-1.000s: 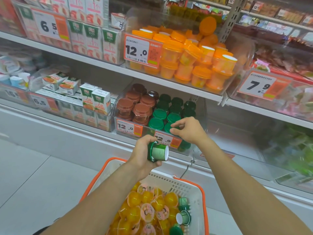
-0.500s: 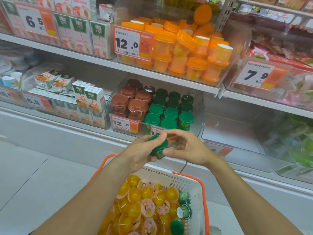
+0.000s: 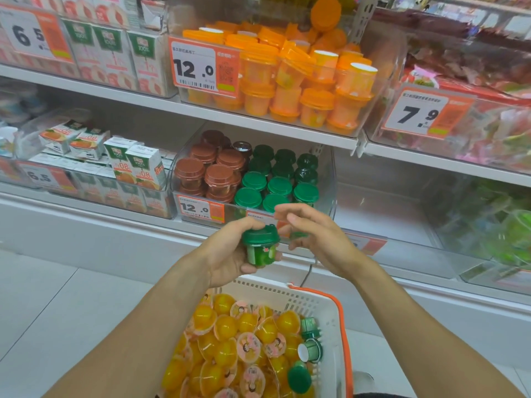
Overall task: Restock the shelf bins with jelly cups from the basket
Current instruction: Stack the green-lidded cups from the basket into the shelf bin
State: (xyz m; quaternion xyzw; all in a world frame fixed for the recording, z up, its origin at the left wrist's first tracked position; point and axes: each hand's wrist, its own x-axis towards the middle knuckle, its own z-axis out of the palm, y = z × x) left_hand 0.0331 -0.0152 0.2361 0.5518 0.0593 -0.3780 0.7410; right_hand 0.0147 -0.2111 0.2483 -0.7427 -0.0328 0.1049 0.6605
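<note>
The left hand [image 3: 230,254] curls round a small upright jelly cup with a ridged dark-green plastic lid [image 3: 261,245], holding it above the white perforated plastic basket with an orange rim [image 3: 330,308], while the right hand [image 3: 313,234] hovers just beside the cup with fingers loosely spread and holding nothing. Behind them a clear plastic shelf bin [image 3: 327,179] holds rows of round green-lidded cups [image 3: 280,185] beside brown-lidded ones [image 3: 212,168]. The basket is heaped with glossy yellow domed jelly cups [image 3: 227,351] and a few green-lidded ones at its right side.
</note>
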